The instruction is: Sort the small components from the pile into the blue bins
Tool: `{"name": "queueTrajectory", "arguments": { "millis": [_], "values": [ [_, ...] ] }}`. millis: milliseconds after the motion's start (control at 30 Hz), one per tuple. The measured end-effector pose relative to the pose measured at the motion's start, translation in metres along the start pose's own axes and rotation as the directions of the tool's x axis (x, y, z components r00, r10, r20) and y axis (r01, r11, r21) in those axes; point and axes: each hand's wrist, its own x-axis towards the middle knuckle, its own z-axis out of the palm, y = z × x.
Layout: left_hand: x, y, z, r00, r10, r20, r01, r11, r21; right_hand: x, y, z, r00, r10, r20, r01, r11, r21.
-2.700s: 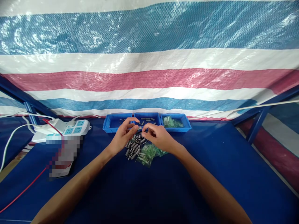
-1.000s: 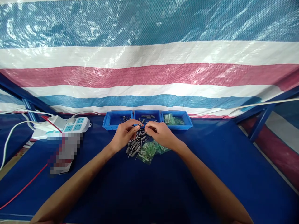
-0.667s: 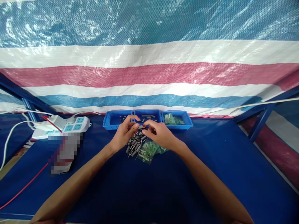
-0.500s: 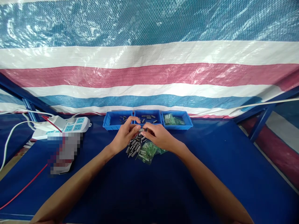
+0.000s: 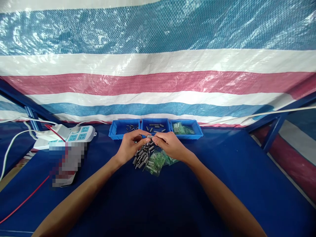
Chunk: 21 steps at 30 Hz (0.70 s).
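Observation:
Between the fingertips of my left hand (image 5: pixel 130 144) and my right hand (image 5: pixel 171 144) is a small grey cylindrical piece (image 5: pixel 149 136). Both hands pinch it, one at either end, above a pile of dark grey cylinders and thin pins (image 5: pixel 141 158). Small clear-green plastic bags (image 5: pixel 156 163) with pale pieces inside lie against the pile, partly under my right hand. Behind my hands stand three blue bins. The left bin (image 5: pixel 114 128) holds thin dark pins, the middle bin (image 5: pixel 145 121) several grey cylinders, and the right bin (image 5: pixel 197 130) green bags.
On the left lies a white power strip (image 5: pixel 85 133) with plugs and white cables. A red cable (image 5: pixel 29 200) runs past a blurred-out object (image 5: pixel 71 161) there. A striped plastic sheet (image 5: pixel 158 82) hangs behind the blue table (image 5: pixel 222 158), with blue frame bars (image 5: pixel 274 131) at the sides.
The fingers of my left hand have come down and closed on the small grey piece, which my right hand also grips. The whole view has shifted slightly.

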Motion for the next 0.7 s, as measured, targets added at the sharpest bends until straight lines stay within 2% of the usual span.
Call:
{"name": "queueTrajectory", "arguments": {
  "millis": [367, 500, 700],
  "values": [
    [0.0004, -0.0040, 0.0006, 1.000, -0.022, 0.022, 0.023, 0.997, -0.072, -0.0003, 0.0028, 0.0005, 0.999, -0.053, 0.004, 0.053, 0.998, -0.014],
    [0.0016, -0.0005, 0.0005, 1.000, -0.018, 0.014, 0.019, 0.994, -0.112, -0.0005, 0.0034, 0.0010, 0.996, -0.084, -0.027, 0.084, 0.996, -0.011],
    [0.0025, 0.0037, 0.0002, 1.000, -0.012, 0.005, 0.013, 0.991, -0.136, -0.0012, 0.0011, 0.0014, 0.996, -0.061, -0.057, 0.062, 0.998, 0.011]
  ]
}}
